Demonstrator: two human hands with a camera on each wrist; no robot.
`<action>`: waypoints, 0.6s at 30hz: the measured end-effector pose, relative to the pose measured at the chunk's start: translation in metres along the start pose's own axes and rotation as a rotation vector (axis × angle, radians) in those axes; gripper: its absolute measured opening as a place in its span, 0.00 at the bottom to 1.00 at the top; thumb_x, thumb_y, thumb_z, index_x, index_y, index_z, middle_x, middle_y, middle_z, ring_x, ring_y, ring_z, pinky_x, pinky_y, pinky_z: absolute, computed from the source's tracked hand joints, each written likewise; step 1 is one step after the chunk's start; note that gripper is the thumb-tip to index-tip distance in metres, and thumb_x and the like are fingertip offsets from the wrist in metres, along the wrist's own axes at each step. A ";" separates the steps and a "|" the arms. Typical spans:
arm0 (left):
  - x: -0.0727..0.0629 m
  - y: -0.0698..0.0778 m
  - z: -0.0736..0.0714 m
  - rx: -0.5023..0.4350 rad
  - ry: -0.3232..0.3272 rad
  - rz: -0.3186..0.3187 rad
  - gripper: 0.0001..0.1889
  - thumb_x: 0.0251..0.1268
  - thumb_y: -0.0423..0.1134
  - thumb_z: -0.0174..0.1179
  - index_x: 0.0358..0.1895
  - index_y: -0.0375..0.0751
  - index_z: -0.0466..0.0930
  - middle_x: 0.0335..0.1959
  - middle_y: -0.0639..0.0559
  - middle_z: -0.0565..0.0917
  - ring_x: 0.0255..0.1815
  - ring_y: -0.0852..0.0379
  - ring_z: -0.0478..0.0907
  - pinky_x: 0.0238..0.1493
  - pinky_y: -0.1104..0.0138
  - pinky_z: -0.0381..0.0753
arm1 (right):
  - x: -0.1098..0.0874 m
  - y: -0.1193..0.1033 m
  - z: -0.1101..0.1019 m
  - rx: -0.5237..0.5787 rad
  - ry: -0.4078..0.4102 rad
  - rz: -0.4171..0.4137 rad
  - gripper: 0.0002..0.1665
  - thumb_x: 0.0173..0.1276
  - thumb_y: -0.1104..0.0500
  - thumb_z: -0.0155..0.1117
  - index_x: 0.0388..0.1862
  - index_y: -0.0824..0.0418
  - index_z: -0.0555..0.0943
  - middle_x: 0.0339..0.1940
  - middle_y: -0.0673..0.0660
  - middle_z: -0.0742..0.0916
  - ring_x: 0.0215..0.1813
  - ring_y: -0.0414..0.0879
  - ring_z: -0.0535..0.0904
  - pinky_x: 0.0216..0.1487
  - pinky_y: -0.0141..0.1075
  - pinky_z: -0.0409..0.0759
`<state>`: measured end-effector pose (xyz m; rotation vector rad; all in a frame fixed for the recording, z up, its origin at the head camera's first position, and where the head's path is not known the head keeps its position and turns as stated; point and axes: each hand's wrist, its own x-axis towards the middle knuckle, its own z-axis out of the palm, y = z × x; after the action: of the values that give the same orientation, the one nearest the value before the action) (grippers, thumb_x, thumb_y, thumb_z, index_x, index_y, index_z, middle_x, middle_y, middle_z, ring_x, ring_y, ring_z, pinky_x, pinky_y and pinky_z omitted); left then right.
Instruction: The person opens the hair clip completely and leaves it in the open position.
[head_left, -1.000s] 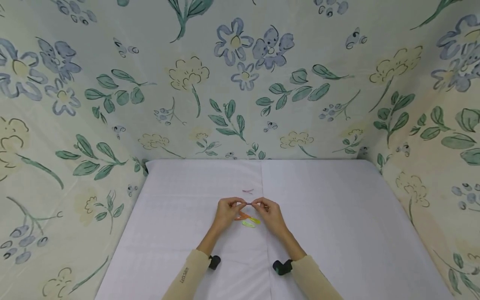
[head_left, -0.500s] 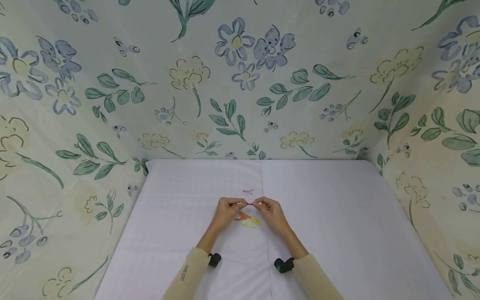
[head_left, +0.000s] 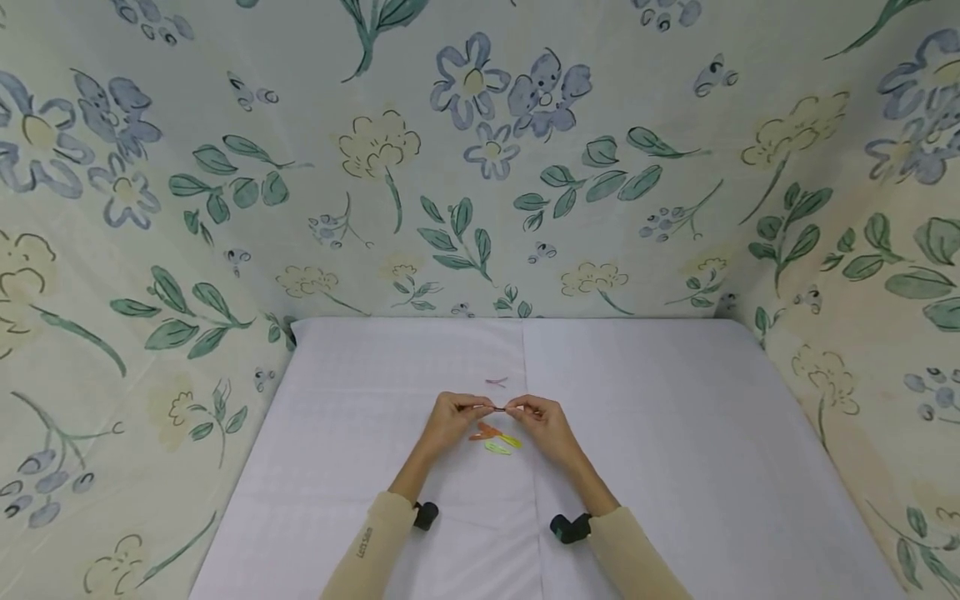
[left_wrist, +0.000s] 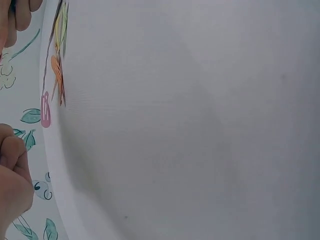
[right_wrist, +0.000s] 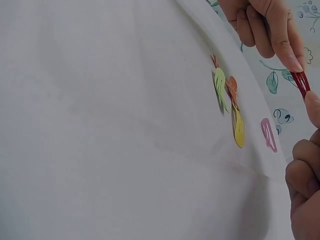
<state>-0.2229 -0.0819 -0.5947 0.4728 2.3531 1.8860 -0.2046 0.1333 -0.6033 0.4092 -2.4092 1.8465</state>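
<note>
A dark red snap hair clip is stretched between my two hands above the table. My left hand pinches one end between thumb and finger, and my right hand pinches the other. Just below them, on the white cloth, lie orange clips, a yellow clip and a light green clip. Beyond the hands lies a pink clip, whose slotted shape shows in the right wrist view. The left wrist view catches only parts of both hands at its left edge; the red clip is not clear there.
A white cloth covers the table, with a fold line running through its middle. Floral fabric rises behind the table and along both sides. Black wrist cameras sit at the sleeve cuffs.
Both hands keep their pinch on the red hair clip and barely shift. The forearms have spread slightly apart. The clips on the cloth lie as before.
</note>
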 end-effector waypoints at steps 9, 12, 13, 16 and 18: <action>0.003 -0.002 0.002 -0.022 0.072 -0.011 0.04 0.63 0.33 0.72 0.38 0.37 0.93 0.38 0.41 0.92 0.21 0.66 0.66 0.28 0.74 0.67 | 0.001 0.010 -0.001 0.043 0.008 0.006 0.06 0.69 0.61 0.72 0.42 0.61 0.90 0.18 0.49 0.68 0.21 0.33 0.60 0.24 0.27 0.60; 0.004 -0.002 0.002 -0.028 0.081 -0.011 0.04 0.63 0.33 0.72 0.37 0.37 0.93 0.36 0.40 0.92 0.18 0.65 0.60 0.25 0.74 0.63 | 0.002 0.011 -0.002 0.030 0.006 0.018 0.06 0.70 0.60 0.72 0.42 0.59 0.90 0.18 0.49 0.68 0.22 0.33 0.59 0.25 0.26 0.60; 0.004 -0.001 0.002 -0.031 0.084 -0.012 0.04 0.62 0.33 0.72 0.37 0.37 0.93 0.35 0.39 0.92 0.18 0.65 0.60 0.25 0.74 0.63 | 0.002 0.011 -0.002 0.025 0.004 0.023 0.06 0.70 0.59 0.72 0.42 0.58 0.90 0.18 0.49 0.67 0.22 0.33 0.59 0.26 0.26 0.60; 0.004 -0.001 0.002 -0.036 0.105 -0.022 0.03 0.61 0.33 0.74 0.36 0.38 0.94 0.24 0.35 0.87 0.16 0.66 0.56 0.22 0.74 0.59 | 0.002 0.011 -0.001 0.024 0.006 0.032 0.06 0.70 0.59 0.71 0.44 0.58 0.90 0.19 0.50 0.67 0.21 0.33 0.58 0.26 0.26 0.59; 0.004 0.000 0.003 -0.038 0.118 -0.023 0.04 0.60 0.33 0.74 0.36 0.38 0.94 0.20 0.30 0.82 0.16 0.66 0.55 0.21 0.74 0.57 | 0.002 0.011 -0.001 0.030 0.011 0.026 0.08 0.70 0.60 0.71 0.46 0.59 0.90 0.18 0.50 0.67 0.21 0.33 0.58 0.25 0.26 0.59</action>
<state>-0.2266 -0.0783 -0.5953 0.3389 2.3775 1.9971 -0.2098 0.1364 -0.6129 0.3706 -2.3933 1.8929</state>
